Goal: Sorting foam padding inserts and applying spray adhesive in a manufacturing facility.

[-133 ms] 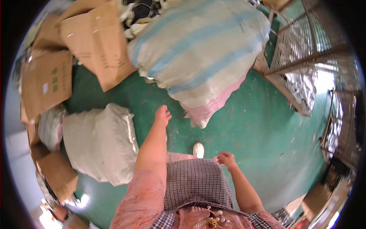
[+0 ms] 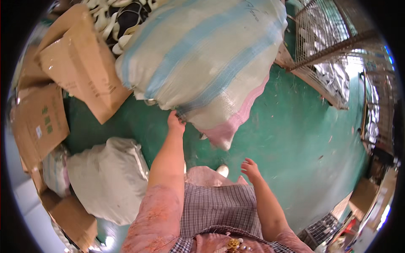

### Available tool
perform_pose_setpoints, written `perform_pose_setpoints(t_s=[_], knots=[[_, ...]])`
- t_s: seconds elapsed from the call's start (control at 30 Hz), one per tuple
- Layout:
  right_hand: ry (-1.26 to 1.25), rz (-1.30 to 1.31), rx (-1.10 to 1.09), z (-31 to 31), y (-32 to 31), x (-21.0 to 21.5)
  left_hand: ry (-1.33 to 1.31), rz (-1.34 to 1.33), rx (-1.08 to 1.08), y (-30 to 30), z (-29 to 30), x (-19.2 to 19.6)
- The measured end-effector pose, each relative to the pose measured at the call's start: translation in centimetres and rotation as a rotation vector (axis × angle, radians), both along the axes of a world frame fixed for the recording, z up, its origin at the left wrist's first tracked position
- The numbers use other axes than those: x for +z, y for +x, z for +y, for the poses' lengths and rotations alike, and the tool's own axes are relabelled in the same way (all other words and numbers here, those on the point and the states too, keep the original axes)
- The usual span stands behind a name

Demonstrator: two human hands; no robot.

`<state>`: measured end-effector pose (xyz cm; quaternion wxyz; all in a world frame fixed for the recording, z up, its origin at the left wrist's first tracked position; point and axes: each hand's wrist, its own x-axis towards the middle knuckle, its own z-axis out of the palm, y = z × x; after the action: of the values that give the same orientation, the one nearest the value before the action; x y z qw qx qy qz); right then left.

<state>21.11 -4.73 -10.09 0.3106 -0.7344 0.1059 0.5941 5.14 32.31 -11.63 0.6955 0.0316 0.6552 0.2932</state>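
One hand (image 2: 176, 122), the left, touches the big sack (image 2: 202, 55), pinching or not I cannot tell; the right hand (image 2: 251, 168) hangs loosely spread.

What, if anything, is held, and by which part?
The left hand is at the lower edge of the striped sack; whether it grips is unclear. The right hand is empty.
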Motion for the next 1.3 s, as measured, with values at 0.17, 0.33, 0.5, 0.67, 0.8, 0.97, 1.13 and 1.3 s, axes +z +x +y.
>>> perform_pose_setpoints(t_s=[0.17,0.33,0.5,0.67,0.8,0.97,1.13,1.3], knots=[[0.013,0.257,-0.655,8.8,-7.1,-8.2,-0.051,-0.172,0.02,1.9,2.6,-2.7],[0.612,0.581,-1.354,13.0,-6.1,-8.8,0.033,-0.299,-0.185,0.2,1.0,0.7],[0.647,0.572,-1.459,15.5,-5.9,-1.3,0.195,-0.333,-0.356,-1.7,0.2,7.2],[0.801,0.413,-1.175,14.3,-8.8,12.4,0.282,-0.392,-0.353,-4.4,0.3,19.5],[1.075,0.35,-0.982,10.5,-11.8,28.2,0.398,-0.433,-0.348,-6.3,-1.0,35.9],[1.153,0.206,-0.976,4.1,-15.0,49.2,0.762,-0.376,-0.441,-5.0,-8.2,59.0],[1.573,0.181,-0.747,-3.5,-13.6,62.1,1.006,-0.494,-0.237,-2.4,-15.5,69.3],[1.43,0.05,-0.589,-15.2,-10.8,63.5,1.101,-0.523,-0.171,0.7,-24.8,71.3]])
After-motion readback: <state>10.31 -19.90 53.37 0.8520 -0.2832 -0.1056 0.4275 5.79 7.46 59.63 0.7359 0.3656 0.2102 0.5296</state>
